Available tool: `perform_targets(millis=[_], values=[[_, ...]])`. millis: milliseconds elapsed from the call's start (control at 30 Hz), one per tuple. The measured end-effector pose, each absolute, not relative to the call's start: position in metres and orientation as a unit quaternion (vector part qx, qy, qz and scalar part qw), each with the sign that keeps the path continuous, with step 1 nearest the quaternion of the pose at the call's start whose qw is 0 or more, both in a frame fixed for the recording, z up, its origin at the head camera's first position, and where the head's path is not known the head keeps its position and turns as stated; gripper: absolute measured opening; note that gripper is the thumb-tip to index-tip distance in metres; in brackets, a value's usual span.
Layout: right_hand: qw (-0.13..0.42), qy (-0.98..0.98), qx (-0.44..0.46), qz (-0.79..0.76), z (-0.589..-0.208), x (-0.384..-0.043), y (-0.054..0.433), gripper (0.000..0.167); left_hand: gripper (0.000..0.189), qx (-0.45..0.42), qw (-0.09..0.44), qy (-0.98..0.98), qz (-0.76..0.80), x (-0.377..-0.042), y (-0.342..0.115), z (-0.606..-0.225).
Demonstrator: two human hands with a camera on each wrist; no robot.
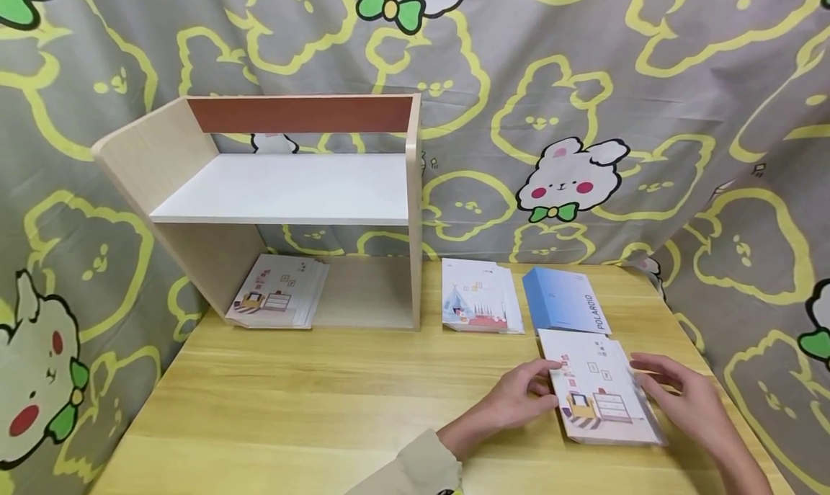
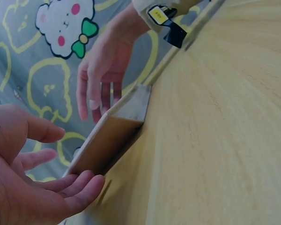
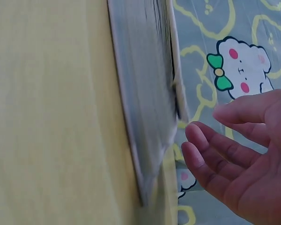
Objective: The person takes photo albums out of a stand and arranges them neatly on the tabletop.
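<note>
A thick photo album (image 1: 583, 380) with a pale cover, printed with a yellow armchair and a dresser, lies flat at the table's front right. My left hand (image 1: 509, 400) is at its left edge, fingertips touching the spine side in the left wrist view, fingers loosely bent and thumb apart. Beside the opposite edge, my right hand (image 1: 684, 394) has its fingers spread loosely. In the right wrist view the page edges of the album (image 3: 152, 93) fan out, and the right hand's fingertips (image 3: 194, 154) stand a little apart from them.
Behind the album lies a blue album (image 1: 567, 300) marked POLAROID. Left of that is an album with a tent picture (image 1: 476, 297). A wooden two-tier shelf (image 1: 279, 189) stands at the back left, with another pale album (image 1: 279, 290) in its lower compartment. A patterned curtain (image 1: 467, 142) surrounds the table (image 1: 311, 401).
</note>
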State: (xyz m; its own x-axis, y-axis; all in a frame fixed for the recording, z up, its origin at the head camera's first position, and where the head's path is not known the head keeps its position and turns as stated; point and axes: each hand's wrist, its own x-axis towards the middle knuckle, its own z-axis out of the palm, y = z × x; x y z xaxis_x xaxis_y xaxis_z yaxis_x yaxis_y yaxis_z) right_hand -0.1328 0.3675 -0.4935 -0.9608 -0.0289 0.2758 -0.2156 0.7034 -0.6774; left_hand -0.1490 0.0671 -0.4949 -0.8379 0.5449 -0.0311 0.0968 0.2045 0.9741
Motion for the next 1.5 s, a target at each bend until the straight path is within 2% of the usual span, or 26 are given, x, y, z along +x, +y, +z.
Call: perform_targets(millis=[367, 567, 1033, 1267, 1500], values=[[0.142, -0.912, 0.094, 0.374, -0.477, -0.14, 0.353, 0.029, 0.04, 0.231, 0.17, 0.742, 0.606, -0.151, 0.042, -0.487], [0.141, -0.911, 0.102, 0.375, -0.47, -0.147, 0.342, 0.028, 0.034, 0.247, 0.127, 0.757, 0.591, -0.156, 0.025, -0.483], [0.141, -0.891, 0.143, 0.406, -0.456, -0.159, 0.314, 0.038, 0.031, 0.26, 0.067, 0.776, 0.57, -0.167, -0.012, -0.462], [0.137, -0.889, 0.15, 0.41, -0.447, -0.162, 0.303, 0.037, 0.041, 0.264, 0.044, 0.767, 0.584, -0.172, -0.029, -0.452], [0.125, -0.894, 0.144, 0.406, -0.435, -0.164, 0.296, 0.035, 0.033, 0.249, 0.026, 0.766, 0.593, -0.176, -0.044, -0.446]])
